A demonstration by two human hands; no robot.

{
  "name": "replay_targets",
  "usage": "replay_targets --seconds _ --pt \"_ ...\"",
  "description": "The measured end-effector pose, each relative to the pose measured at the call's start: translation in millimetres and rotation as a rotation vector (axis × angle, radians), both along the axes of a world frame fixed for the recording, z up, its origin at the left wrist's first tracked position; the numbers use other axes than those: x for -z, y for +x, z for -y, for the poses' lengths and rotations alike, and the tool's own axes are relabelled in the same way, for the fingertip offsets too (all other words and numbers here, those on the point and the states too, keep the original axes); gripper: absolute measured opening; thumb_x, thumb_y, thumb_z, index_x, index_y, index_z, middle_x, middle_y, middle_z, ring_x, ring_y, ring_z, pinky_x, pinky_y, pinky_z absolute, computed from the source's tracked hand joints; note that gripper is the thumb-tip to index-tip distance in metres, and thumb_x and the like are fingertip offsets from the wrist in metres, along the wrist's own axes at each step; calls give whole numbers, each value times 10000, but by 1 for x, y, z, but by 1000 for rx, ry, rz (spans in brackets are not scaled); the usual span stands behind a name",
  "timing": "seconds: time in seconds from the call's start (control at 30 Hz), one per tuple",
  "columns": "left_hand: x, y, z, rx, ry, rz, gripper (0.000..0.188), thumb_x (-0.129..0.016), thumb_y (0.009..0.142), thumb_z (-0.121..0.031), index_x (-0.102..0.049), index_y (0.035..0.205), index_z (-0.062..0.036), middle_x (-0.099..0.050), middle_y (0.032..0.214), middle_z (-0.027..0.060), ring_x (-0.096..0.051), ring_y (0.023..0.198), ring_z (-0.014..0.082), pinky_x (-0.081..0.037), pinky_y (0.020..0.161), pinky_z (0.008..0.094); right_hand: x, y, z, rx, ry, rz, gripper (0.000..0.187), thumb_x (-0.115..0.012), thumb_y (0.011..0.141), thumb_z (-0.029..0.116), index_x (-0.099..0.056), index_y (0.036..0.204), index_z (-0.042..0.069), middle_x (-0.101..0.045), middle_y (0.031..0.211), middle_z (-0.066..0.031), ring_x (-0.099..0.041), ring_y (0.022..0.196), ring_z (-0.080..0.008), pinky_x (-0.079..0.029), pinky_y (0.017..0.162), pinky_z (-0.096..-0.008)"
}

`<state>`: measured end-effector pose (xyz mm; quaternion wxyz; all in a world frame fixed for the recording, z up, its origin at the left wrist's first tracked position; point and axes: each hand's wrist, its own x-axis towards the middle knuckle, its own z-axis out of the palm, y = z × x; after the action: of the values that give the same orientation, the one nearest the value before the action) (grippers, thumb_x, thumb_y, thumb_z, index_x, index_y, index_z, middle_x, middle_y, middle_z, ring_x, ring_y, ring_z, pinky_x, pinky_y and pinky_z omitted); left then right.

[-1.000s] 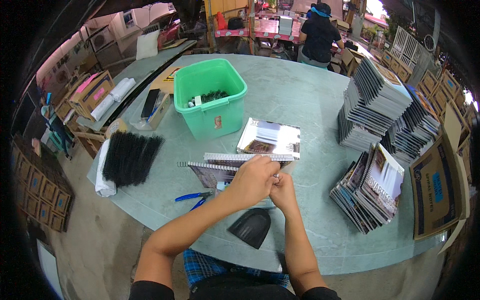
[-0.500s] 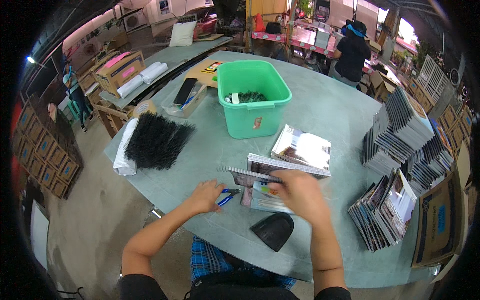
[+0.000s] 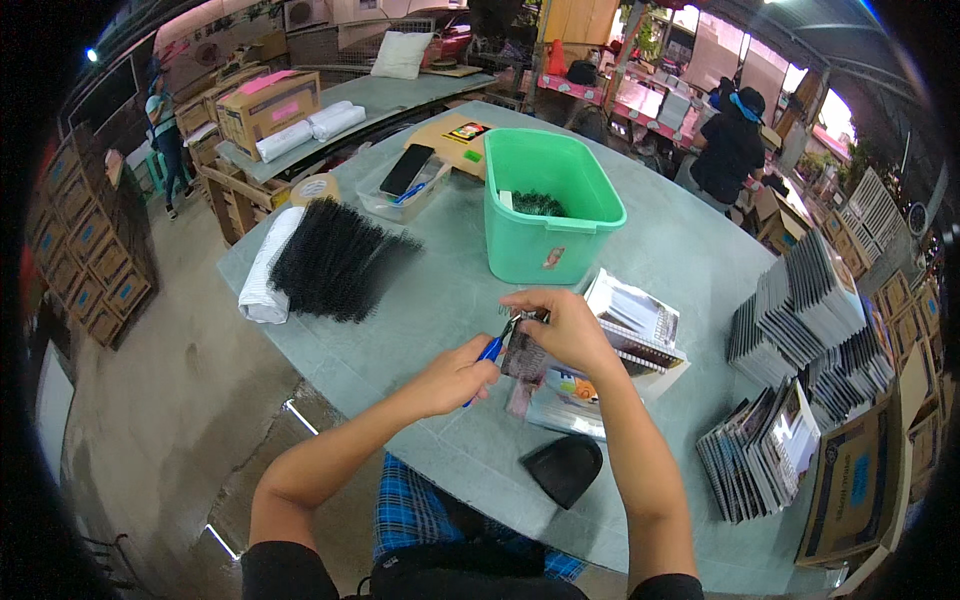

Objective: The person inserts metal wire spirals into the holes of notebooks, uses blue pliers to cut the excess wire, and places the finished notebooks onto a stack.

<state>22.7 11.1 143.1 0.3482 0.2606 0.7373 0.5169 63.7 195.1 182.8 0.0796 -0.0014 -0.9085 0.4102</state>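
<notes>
My left hand (image 3: 452, 380) is closed round blue-handled cutting pliers (image 3: 488, 352), whose jaws sit at the end of a spiral binding. My right hand (image 3: 566, 328) grips the spiral-bound notebook (image 3: 522, 358) by its bound edge, and its fingers hide much of the coil. A short length of wire coil sticks out beside the fingertips. Beneath and beside the right hand lie more notebooks (image 3: 570, 405), one with a colourful cover. Behind them rests a small pile of spiral-bound books (image 3: 635, 305). A black wedge-shaped block (image 3: 565, 470) lies nearer to me.
A green bin (image 3: 552, 245) with black coil bits inside stands beyond my hands. Black plastic coils (image 3: 335, 262) lean on a white roll (image 3: 268, 275) at left. Book stacks (image 3: 765, 445) and a cardboard box (image 3: 850, 490) occupy the right. Two people are farther off.
My left hand has picked the pliers up off the table and brought them to the notebook's coil. My right hand has drawn the bound edge toward them. The whole view has shifted slightly.
</notes>
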Motion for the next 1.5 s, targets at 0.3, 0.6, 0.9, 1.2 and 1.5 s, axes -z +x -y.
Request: replay_targets --seconds 0.3,0.6,0.9,1.2,1.5 --pt "8 -15 -7 35 -241 -710 397 -541 837 -252 -515 1176 -47 -619 848 86 -608 660 199 -484 582 335 14 1 -4 -184 251 -245 260 -622 728 -36 -681 972 32 -613 953 -114 -597 802 -223 -488 742 -317" --pt "-12 -2 4 91 226 1004 349 -490 898 -279 -521 1163 -54 -647 891 139 -642 738 327 -502 624 445 16 8 7 172 222 -188 200 -705 630 43 -638 806 -24 -559 947 -121 -573 716 -250 -469 638 -326" --pt "24 -16 18 225 -165 -238 428 -502 908 -357 -490 1175 -22 -617 859 115 -605 737 213 -466 659 367 -1 0 -5 41 120 -88 274 -770 653 111 -656 866 -17 -591 946 -120 -612 724 -212 -495 650 -332" --pt "67 -35 34 54 -170 -469 479 -572 859 -340 -498 1198 -11 -592 1013 176 -579 913 292 -454 800 365 -40 1 -56 229 228 -342 381 -697 772 168 -595 1109 22 -600 1114 -178 -615 915 -255 -485 802 -335" --pt "136 -43 -4 -215 -430 -1140 469 -664 748 -275 -528 1146 -69 -530 1046 138 -464 1032 328 -332 888 443 78 128 -13 199 890 -545 532 -677 671 113 -547 1185 80 -512 1243 -121 -451 1192 -276 -361 956 -425"
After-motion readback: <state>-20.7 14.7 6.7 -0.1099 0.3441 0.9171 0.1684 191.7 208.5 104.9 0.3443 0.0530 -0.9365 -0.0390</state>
